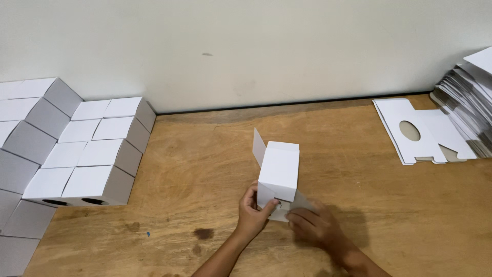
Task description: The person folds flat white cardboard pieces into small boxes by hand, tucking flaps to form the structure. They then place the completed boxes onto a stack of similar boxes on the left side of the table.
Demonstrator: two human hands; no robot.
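Wooden table [205,154]: folded white boxes [87,159] left, flat blanks [420,131] right, one box [278,172] centre.

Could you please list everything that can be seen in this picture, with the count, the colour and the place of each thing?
half-folded box: one, white, centre of the table, near end at the hands, a flap standing up at the far end
stack of folded boxes: many, exact count unclear, white with grey shaded sides, left part of the table against the wall
flat box blanks: a few in a small pile, white, top one with an oval hole, right part of the table
tall pile of flat sheets: many, white with grey edges, far right edge
table: one, brown wood, with dark stains near the front
wall: one, off-white, behind the table
left hand: one, gripping the box's near end
right hand: one, on the box's near flap
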